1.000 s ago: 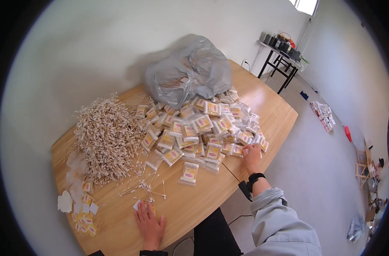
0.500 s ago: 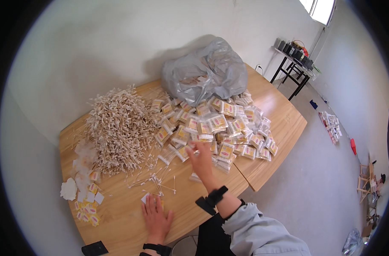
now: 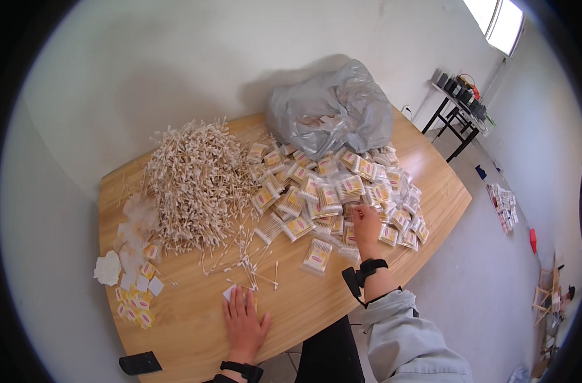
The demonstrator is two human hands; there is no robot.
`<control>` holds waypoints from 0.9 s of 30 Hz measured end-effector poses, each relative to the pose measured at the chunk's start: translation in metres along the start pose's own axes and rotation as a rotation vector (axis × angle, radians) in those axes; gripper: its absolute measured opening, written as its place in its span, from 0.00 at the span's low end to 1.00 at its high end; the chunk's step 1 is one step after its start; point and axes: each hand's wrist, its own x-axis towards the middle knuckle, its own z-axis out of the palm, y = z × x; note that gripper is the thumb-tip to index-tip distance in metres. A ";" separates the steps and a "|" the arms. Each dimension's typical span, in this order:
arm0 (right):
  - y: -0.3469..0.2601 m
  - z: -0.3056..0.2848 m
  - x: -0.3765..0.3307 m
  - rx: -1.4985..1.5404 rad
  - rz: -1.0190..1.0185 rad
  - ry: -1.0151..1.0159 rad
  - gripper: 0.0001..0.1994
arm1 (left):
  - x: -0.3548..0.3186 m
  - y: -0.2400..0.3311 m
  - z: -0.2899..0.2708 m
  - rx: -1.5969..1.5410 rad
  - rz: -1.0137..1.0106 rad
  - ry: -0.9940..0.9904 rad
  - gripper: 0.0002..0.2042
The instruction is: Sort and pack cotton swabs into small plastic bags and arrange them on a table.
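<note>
My left hand [image 3: 245,327] lies flat with fingers stretched out, resting on a white card [image 3: 229,292] and a yellow one that peeks out beside it. Just beyond its fingertips are loose cotton swabs [image 3: 256,271], spread out from a tall heap of cotton swabs [image 3: 198,188]. My right hand [image 3: 367,228] reaches to the front of a pile of clear packets of cotton swabs [image 3: 326,198], its fingers drawn together at one of them. Whatever sits between the fingertips is too small to make out. A single packet of cotton swabs [image 3: 317,256] lies apart, left of that hand.
A big grey plastic bag [image 3: 332,108] stands behind the packets, against the wall. Small yellow and white cards [image 3: 136,300] and a torn clear wrapper [image 3: 137,220] lie at the table's left. A black object [image 3: 140,363] sits at the near left edge of the wooden table [image 3: 176,325].
My right hand has moved to the right along the front of the packets, uncovering the single packet. My left hand stays flat on the cards. The view has shifted slightly.
</note>
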 end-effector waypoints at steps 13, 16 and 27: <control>-0.179 0.060 -0.081 0.564 -0.036 -0.243 0.19 | 0.000 -0.006 -0.001 0.036 -0.023 0.002 0.34; -0.168 0.069 -0.079 0.088 -0.286 -0.268 0.22 | -0.001 -0.005 0.002 0.044 -0.024 -0.007 0.35; -0.067 0.064 -0.036 -0.048 -0.660 -0.255 0.17 | 0.000 -0.001 0.001 0.049 -0.017 -0.017 0.35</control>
